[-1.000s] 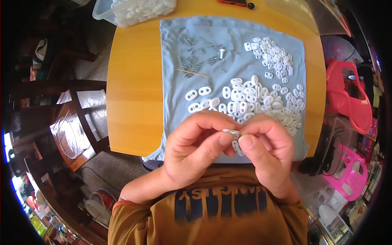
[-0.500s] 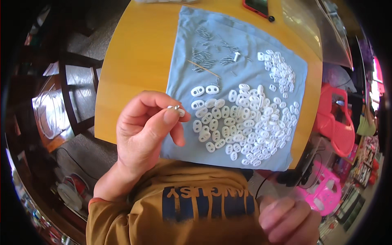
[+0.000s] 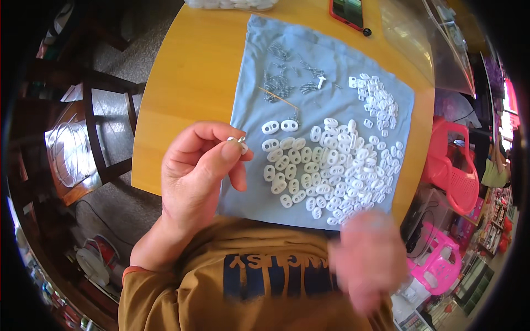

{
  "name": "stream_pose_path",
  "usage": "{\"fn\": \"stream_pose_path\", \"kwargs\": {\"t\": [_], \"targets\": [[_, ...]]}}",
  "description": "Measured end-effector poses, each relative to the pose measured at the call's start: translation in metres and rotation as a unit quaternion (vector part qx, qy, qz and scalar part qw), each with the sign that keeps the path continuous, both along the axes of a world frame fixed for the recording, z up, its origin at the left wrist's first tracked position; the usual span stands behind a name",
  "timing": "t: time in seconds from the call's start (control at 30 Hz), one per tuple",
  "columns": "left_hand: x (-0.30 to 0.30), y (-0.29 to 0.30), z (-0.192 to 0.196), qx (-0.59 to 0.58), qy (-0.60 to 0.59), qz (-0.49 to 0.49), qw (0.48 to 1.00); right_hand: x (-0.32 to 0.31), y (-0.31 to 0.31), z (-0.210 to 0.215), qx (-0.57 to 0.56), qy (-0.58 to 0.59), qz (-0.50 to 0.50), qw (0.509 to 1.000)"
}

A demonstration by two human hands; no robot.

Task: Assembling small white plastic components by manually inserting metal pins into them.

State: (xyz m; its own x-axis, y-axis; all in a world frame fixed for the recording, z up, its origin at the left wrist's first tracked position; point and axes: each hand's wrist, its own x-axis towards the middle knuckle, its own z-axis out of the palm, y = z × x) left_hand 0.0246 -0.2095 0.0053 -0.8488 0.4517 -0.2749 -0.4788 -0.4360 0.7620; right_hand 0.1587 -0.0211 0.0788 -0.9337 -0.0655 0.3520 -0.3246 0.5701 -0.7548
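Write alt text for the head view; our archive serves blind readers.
A person's left hand pinches a small white plastic piece with a metal part between thumb and fingertips, above a blue cloth on a round wooden table. A heap of white oval plastic pieces and small metal springs lie on the cloth. The right hand is blurred, low near the body.
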Motion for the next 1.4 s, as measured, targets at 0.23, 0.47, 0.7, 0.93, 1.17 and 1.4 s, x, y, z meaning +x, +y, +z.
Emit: {"fn": "stream_pose_path", "kwargs": {"t": [0.23, 0.47, 0.7, 0.93, 1.17, 1.4], "targets": [[0.001, 0.000, -0.004, 0.011, -0.014, -0.018, 1.000, -0.075, 0.007, -0.065, 0.255, -0.044, -0.097, 0.961], [0.000, -0.006, -0.005, 0.000, -0.013, -0.016, 1.000, -0.082, 0.006, -0.066, 0.280, -0.037, -0.076, 0.956], [0.009, 0.007, 0.003, 0.049, -0.036, -0.081, 0.995, -0.064, -0.005, -0.054, 0.051, -0.049, -0.134, 0.988], [0.021, 0.026, 0.004, 0.079, -0.049, -0.147, 0.985, -0.047, -0.010, -0.051, -0.143, -0.070, -0.131, 0.979], [0.026, 0.028, 0.006, 0.068, -0.036, -0.143, 0.987, -0.039, -0.013, -0.049, -0.159, -0.086, -0.135, 0.974], [0.029, 0.029, 0.005, 0.050, -0.031, -0.134, 0.989, -0.029, -0.011, -0.043, -0.359, -0.202, -0.142, 0.900]]}}
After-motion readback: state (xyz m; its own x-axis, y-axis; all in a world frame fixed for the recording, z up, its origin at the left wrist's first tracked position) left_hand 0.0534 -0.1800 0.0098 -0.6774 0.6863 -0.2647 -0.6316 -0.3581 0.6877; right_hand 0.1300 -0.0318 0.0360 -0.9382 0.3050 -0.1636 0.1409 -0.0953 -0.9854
